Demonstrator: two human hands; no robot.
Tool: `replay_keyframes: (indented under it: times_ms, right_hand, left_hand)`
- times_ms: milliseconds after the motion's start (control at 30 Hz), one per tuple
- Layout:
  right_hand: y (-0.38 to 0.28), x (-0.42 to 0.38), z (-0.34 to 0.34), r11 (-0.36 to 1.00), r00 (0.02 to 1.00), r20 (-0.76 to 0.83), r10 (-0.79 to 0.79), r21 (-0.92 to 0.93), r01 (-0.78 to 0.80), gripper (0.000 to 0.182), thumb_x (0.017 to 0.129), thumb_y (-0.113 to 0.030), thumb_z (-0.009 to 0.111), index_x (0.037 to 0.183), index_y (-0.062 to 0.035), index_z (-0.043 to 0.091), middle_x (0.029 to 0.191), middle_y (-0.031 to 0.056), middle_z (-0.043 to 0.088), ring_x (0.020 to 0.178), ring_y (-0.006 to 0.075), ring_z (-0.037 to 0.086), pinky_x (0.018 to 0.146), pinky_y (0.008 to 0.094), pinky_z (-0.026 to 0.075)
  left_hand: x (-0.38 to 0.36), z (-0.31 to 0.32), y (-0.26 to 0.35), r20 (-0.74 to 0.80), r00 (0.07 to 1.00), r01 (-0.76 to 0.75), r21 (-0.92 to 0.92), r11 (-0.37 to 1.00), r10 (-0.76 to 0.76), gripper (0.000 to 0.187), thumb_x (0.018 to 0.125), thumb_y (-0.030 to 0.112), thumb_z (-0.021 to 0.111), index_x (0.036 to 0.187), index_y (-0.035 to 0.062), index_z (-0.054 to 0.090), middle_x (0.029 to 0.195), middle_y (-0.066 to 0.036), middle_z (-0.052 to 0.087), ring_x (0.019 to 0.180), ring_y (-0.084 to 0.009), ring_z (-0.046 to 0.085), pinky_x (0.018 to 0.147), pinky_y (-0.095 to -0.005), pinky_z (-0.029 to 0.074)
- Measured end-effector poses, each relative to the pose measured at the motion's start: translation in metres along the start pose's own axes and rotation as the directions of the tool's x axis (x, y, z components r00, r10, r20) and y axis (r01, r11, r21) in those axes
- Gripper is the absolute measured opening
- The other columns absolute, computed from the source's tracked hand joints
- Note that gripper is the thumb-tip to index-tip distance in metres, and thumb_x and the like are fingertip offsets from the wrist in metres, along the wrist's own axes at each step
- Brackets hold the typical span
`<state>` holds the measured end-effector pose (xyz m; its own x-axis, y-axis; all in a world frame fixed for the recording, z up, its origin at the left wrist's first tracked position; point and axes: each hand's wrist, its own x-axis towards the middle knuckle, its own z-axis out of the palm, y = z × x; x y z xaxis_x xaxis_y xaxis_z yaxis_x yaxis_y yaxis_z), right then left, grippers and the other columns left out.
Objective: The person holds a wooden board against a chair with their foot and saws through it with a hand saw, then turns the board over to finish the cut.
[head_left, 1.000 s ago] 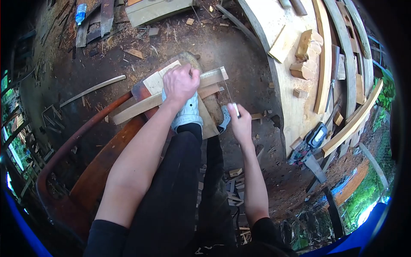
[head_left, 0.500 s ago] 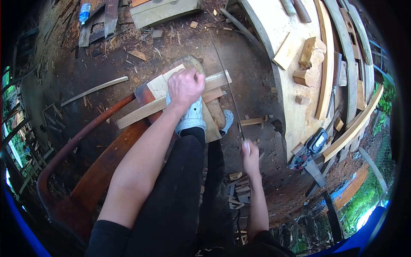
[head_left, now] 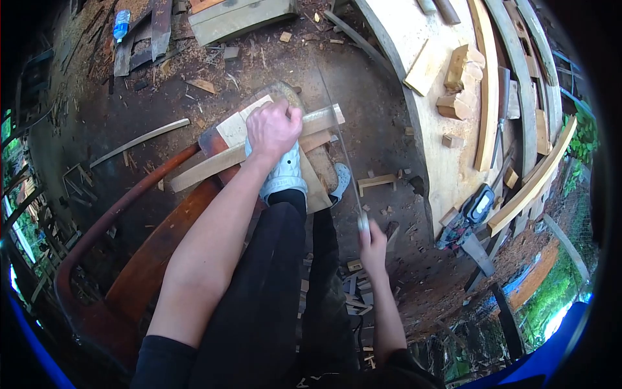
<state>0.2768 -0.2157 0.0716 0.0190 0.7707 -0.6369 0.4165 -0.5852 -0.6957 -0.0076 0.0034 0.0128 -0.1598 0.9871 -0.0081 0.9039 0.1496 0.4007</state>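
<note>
My left hand [head_left: 275, 129] is closed over a long, slightly curved wooden strip [head_left: 210, 165], pressing it down close to my foot in a pale clog [head_left: 285, 174]. The strip lies across a low support, with its end [head_left: 332, 117] sticking out to the right. Held by its pale handle [head_left: 363, 227] in my right hand [head_left: 372, 251] is a handsaw with a long thin blade [head_left: 348, 162]. That blade crosses the strip near its right end. Flat boards [head_left: 241, 124] lie beneath the strip, and my fist hides part of it.
A reddish-brown curved wooden frame [head_left: 123, 194] stands at left. On the right, a thick slab bench [head_left: 421, 123] carries wood blocks [head_left: 464, 67], curved strips [head_left: 487, 97] and a power tool [head_left: 478, 206]. Offcuts and shavings litter the floor. A water bottle [head_left: 122, 24] is at upper left.
My right hand and the saw handle have drawn slightly back toward me, the blade still across the strip. My left hand keeps its place on the strip. The whole view has shifted a little.
</note>
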Motion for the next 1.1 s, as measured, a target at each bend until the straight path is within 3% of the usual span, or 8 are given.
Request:
replay_keyframes:
  times_ms: [100, 200, 367, 467, 600, 833, 900, 1100]
  right_hand:
    - [0.022, -0.073, -0.021, 0.993, 0.996, 0.018, 0.084, 0.081, -0.086, 0.049, 0.106, -0.049, 0.054, 0.093, -0.0013, 0.059, 0.067, 0.0063, 0.054, 0.061, 0.0151, 0.055, 0.059, 0.0356, 0.044]
    - [0.01, -0.082, -0.029, 0.982, 0.988, 0.023, 0.151, 0.114, -0.153, 0.055, 0.107, -0.052, 0.05, 0.089, -0.0016, 0.059, 0.067, 0.0031, 0.051, 0.061, 0.0106, 0.052, 0.056, 0.033, 0.041]
    - [-0.02, 0.05, 0.015, 0.997, 0.999, -0.039, 0.027, 0.08, -0.024, 0.038, 0.106, -0.03, 0.058, 0.085, 0.002, 0.054, 0.067, 0.014, 0.047, 0.062, 0.0215, 0.044, 0.061, 0.0396, 0.041]
    - [-0.076, 0.132, 0.043, 0.999, 0.996, -0.076, -0.041, -0.006, 0.04, 0.051, 0.106, -0.043, 0.059, 0.087, 0.0047, 0.061, 0.07, 0.0221, 0.058, 0.065, 0.0274, 0.051, 0.067, 0.0442, 0.046]
    - [-0.084, 0.126, 0.051, 0.999, 0.99, -0.141, -0.006, -0.045, 0.0, 0.057, 0.105, -0.05, 0.059, 0.091, 0.0059, 0.066, 0.074, 0.0266, 0.062, 0.068, 0.0353, 0.058, 0.07, 0.0468, 0.048]
    - [-0.032, -0.026, -0.004, 0.992, 0.994, 0.0, 0.108, 0.073, -0.107, 0.032, 0.106, -0.027, 0.057, 0.097, 0.0032, 0.061, 0.073, 0.0079, 0.055, 0.065, 0.0146, 0.05, 0.062, 0.0355, 0.042]
    - [-0.042, -0.085, -0.032, 0.934, 0.956, 0.049, 0.289, 0.203, -0.293, 0.036, 0.108, -0.032, 0.055, 0.093, 0.0003, 0.061, 0.073, -0.0013, 0.053, 0.068, 0.0072, 0.049, 0.059, 0.0282, 0.039]
    - [-0.057, -0.07, -0.029, 0.936, 0.958, -0.002, 0.286, 0.216, -0.279, 0.045, 0.111, -0.04, 0.051, 0.086, -0.003, 0.056, 0.07, -0.0046, 0.046, 0.064, 0.0049, 0.042, 0.056, 0.0257, 0.033]
  left_hand:
    - [0.0, -0.001, -0.001, 0.026, 0.999, 0.022, -0.002, 1.0, -0.022, 0.026, 0.084, 0.023, 0.062, 0.071, 0.0015, 0.068, 0.072, -0.021, 0.069, 0.066, -0.0391, 0.068, 0.069, -0.0507, 0.056]
    - [-0.001, 0.002, -0.002, -0.003, 1.0, 0.012, -0.035, 0.999, -0.013, 0.025, 0.083, 0.023, 0.063, 0.069, 0.0017, 0.067, 0.071, -0.021, 0.069, 0.066, -0.0389, 0.068, 0.068, -0.0509, 0.055]
    - [0.0, 0.002, -0.003, -0.007, 1.0, 0.027, -0.05, 0.998, -0.027, 0.025, 0.082, 0.023, 0.063, 0.068, 0.0018, 0.067, 0.072, -0.021, 0.069, 0.066, -0.0388, 0.068, 0.068, -0.051, 0.056]
    - [0.001, 0.001, -0.002, 0.014, 0.999, 0.048, -0.052, 0.998, -0.047, 0.026, 0.082, 0.023, 0.064, 0.069, 0.0018, 0.068, 0.072, -0.021, 0.07, 0.067, -0.0388, 0.069, 0.069, -0.0509, 0.056]
    - [-0.003, 0.001, 0.002, 0.005, 0.997, 0.076, -0.035, 0.996, -0.076, 0.026, 0.083, 0.024, 0.064, 0.071, 0.0021, 0.069, 0.073, -0.021, 0.07, 0.069, -0.0385, 0.07, 0.07, -0.0509, 0.056]
    - [0.0, 0.003, -0.001, 0.038, 0.995, 0.092, -0.037, 0.995, -0.091, 0.025, 0.084, 0.027, 0.064, 0.074, 0.004, 0.07, 0.072, -0.021, 0.068, 0.069, -0.0397, 0.069, 0.069, -0.053, 0.055]
    - [0.001, 0.002, -0.004, 0.038, 0.994, 0.099, -0.037, 0.994, -0.098, 0.025, 0.084, 0.027, 0.064, 0.074, 0.004, 0.069, 0.072, -0.021, 0.068, 0.069, -0.04, 0.069, 0.069, -0.053, 0.055]
    - [0.001, 0.0, -0.001, 0.025, 0.994, 0.11, -0.098, 0.989, -0.108, 0.025, 0.083, 0.026, 0.065, 0.072, 0.0037, 0.067, 0.072, -0.021, 0.068, 0.069, -0.0396, 0.068, 0.07, -0.0531, 0.055]
